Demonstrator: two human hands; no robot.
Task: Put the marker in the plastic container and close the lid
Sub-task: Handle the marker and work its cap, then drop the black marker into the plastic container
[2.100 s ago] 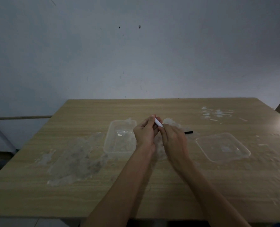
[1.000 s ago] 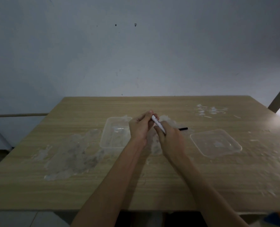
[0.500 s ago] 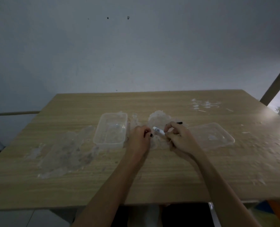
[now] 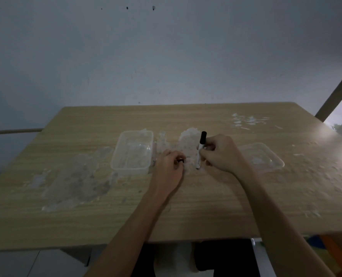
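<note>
My right hand [image 4: 220,154] grips a white marker [image 4: 199,154] nearly upright, its black end up and its tip down on the table. My left hand [image 4: 169,166] rests just left of it, fingers curled round a small black piece [image 4: 180,160] that looks like the marker's cap. The clear plastic container [image 4: 132,152] stands open and empty to the left of my left hand. Its clear lid [image 4: 264,158] lies flat on the table to the right, partly hidden behind my right hand.
The wooden table [image 4: 206,206] carries whitish smears [image 4: 76,176] left of the container and white flecks [image 4: 248,120] at the back right. A grey wall rises behind the far edge. A dark post [image 4: 338,86] slants at the right.
The marker, held crosswise between both hands before, now stands upright in my right hand alone. My left hand has drawn away with the black piece. Both hands have dropped lower onto the table.
</note>
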